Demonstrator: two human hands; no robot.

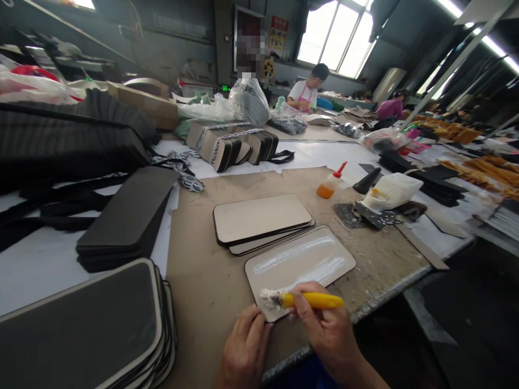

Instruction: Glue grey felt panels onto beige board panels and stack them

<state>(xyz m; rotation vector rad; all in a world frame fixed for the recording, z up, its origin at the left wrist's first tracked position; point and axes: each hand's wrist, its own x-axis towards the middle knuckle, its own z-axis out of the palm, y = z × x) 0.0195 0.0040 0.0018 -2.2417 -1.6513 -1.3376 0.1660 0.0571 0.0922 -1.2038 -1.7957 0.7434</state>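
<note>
Brushing glue onto a board at the table edge

My right hand [324, 329] is pinching the yellow brush [302, 300] over the glue-streaked board [300, 265]; my left hand [243, 348], fingers loosely curled and holding nothing, is steadying its corner. The squeeze bottle [330, 185] is holding orange liquid.

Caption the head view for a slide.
Right hand brushes glue onto a board; left hand steadies it.

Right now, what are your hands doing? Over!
Right hand grips yellow-handled brush, bristles on the gluey board. Left hand pins the board's near corner. Stack of boards beside it, not touching the brush.
</note>
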